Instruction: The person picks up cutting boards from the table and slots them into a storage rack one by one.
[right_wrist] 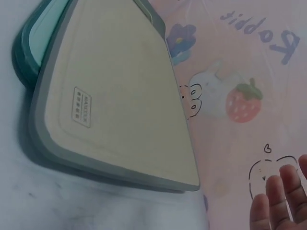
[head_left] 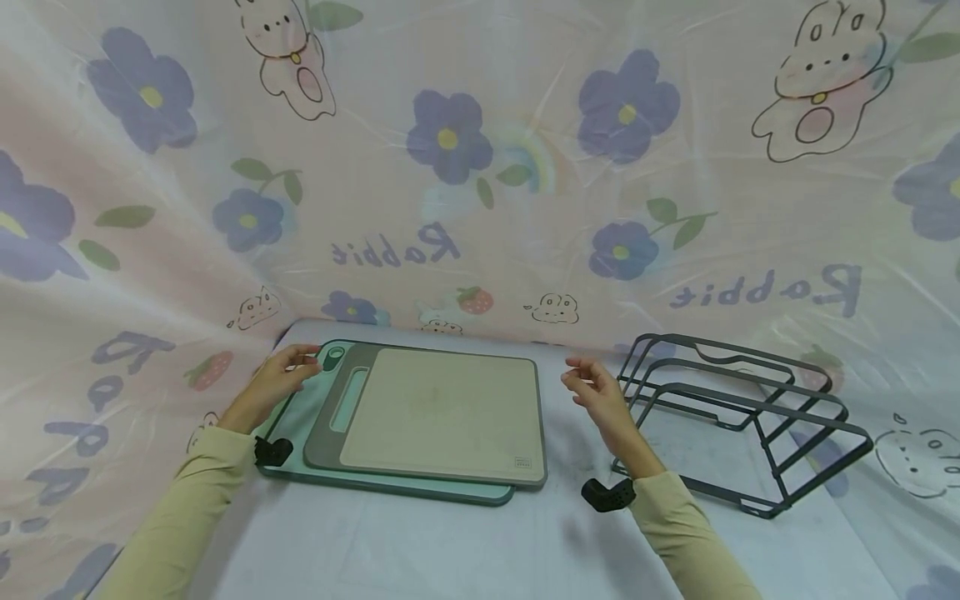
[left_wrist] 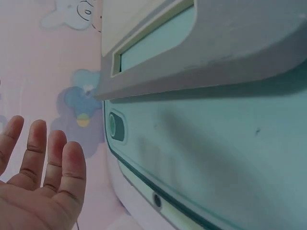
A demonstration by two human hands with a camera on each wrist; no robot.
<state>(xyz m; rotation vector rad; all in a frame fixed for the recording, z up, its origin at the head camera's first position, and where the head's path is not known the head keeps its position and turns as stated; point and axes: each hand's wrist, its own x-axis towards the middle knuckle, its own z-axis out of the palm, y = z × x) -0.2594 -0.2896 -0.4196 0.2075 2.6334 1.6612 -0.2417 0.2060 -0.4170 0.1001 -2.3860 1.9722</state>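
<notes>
A beige cutting board [head_left: 442, 408] with a grey rim and a slot handle lies on top of a larger green cutting board [head_left: 300, 425], shifted to the right of it. My left hand [head_left: 279, 379] hovers by the green board's upper left corner, fingers loosely extended and holding nothing. In the left wrist view those fingers [left_wrist: 72, 167] are apart from the board's edge. To the right of the beige board, my right hand [head_left: 600, 398] is raised with relaxed fingers and nothing in it. The right wrist view shows its fingertips [right_wrist: 276, 191] beyond the beige board's far corner.
A black wire rack [head_left: 772, 433] with several upright frames stands at the right, close beside my right hand. The white table [head_left: 375, 550] meets a curtain [head_left: 525, 233] printed with flowers and rabbits at the back and sides.
</notes>
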